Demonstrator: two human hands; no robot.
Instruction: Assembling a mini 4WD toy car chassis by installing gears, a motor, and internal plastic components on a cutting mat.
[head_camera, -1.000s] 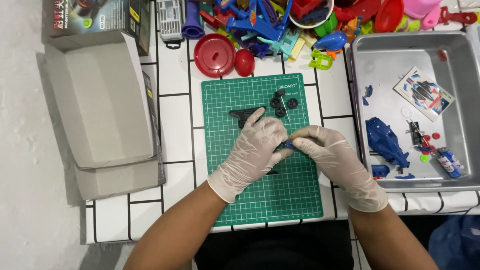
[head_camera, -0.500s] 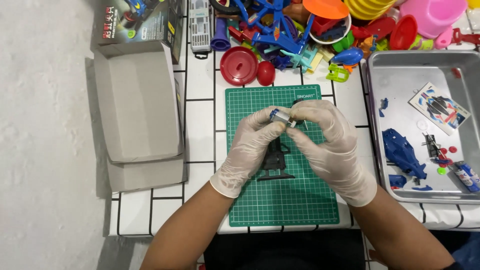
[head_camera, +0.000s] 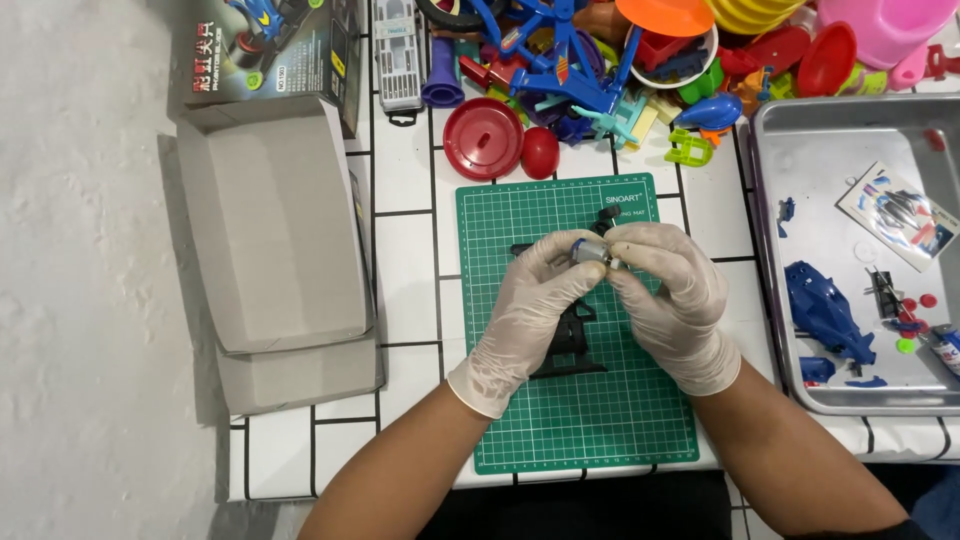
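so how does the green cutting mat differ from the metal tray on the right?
The green cutting mat is flat, gridded and rimless; the metal tray is plain silver with raised walls. The mat lies under both hands, left hand and right hand, with a black frame part on it; the tray sits to the side, untouched, holding a blue car body shell and small bits. Both are rectangular and rest on the white tiled table.

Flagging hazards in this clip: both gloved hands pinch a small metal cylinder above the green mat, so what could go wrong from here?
The small silver cylinder is pinched only by the fingertips of the left hand and right hand; it could slip and perhaps roll off the green cutting mat. The hands hover right above the black plastic frame, so they may knock it. The small black wheels nearby could scatter.
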